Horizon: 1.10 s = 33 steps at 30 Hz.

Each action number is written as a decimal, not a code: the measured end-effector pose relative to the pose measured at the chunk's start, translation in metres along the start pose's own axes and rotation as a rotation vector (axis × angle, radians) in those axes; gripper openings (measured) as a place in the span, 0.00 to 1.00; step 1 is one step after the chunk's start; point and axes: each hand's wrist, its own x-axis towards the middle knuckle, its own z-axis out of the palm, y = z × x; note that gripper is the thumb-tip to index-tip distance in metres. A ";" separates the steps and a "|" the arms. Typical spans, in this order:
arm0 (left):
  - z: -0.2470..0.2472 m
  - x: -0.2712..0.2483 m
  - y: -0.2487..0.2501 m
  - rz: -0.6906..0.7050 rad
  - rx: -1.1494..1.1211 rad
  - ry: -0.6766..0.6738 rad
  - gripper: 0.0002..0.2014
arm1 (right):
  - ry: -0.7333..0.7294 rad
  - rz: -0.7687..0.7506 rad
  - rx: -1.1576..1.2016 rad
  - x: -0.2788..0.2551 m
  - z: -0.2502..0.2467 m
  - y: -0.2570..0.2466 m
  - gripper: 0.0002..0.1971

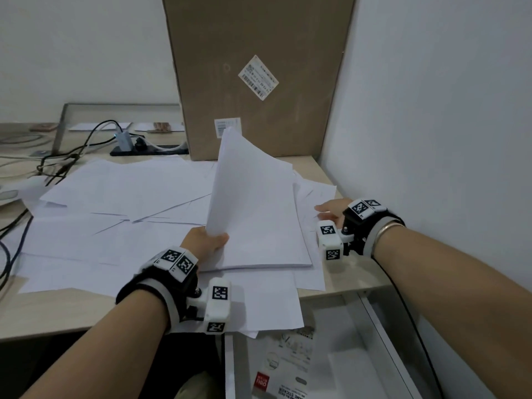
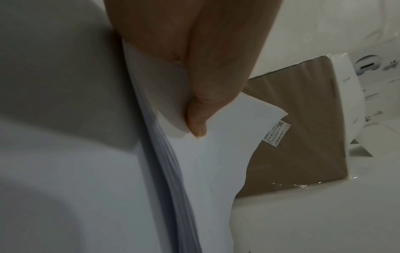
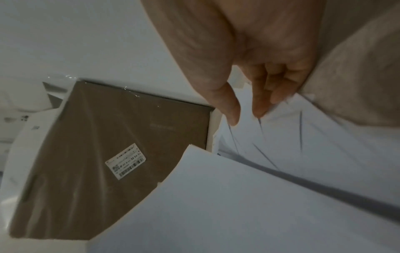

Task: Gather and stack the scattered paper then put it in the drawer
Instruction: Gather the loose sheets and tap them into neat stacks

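My left hand (image 1: 211, 243) pinches the near left corner of a stack of white paper (image 1: 256, 208) and tilts its left side up off the desk; in the left wrist view the thumb (image 2: 199, 119) presses on the stack's (image 2: 205, 171) top sheet. Loose white sheets (image 1: 115, 203) lie spread over the desk. My right hand (image 1: 331, 210) rests on loose sheets (image 1: 316, 191) at the desk's right edge, its fingers (image 3: 257, 102) straight and touching the paper (image 3: 303, 145). The open white drawer (image 1: 383, 335) sits below the desk's front edge at the right.
A tall brown cardboard box (image 1: 259, 70) stands against the wall behind the paper. Cables and a power strip (image 1: 149, 149) lie at the back left. The drawer holds a printed packet (image 1: 285, 370). A white wall (image 1: 431, 110) closes off the right side.
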 end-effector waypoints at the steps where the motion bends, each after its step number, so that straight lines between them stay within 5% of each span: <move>1: 0.000 0.000 0.000 0.000 -0.007 0.002 0.17 | 0.012 0.000 -0.054 -0.001 0.001 -0.002 0.13; 8: 0.002 0.003 -0.001 -0.007 -0.051 0.015 0.16 | 0.125 -0.085 -0.285 0.006 0.002 -0.014 0.18; 17: 0.001 0.001 -0.001 0.000 -0.043 0.002 0.15 | 0.011 -0.023 -0.170 0.002 -0.001 -0.014 0.13; 25: 0.002 0.002 -0.001 -0.026 -0.066 0.013 0.10 | 0.139 -0.298 -0.283 0.004 -0.017 -0.010 0.04; 33: -0.008 0.004 -0.001 -0.102 -0.095 0.049 0.22 | 0.082 -0.272 -0.266 -0.017 -0.018 0.023 0.04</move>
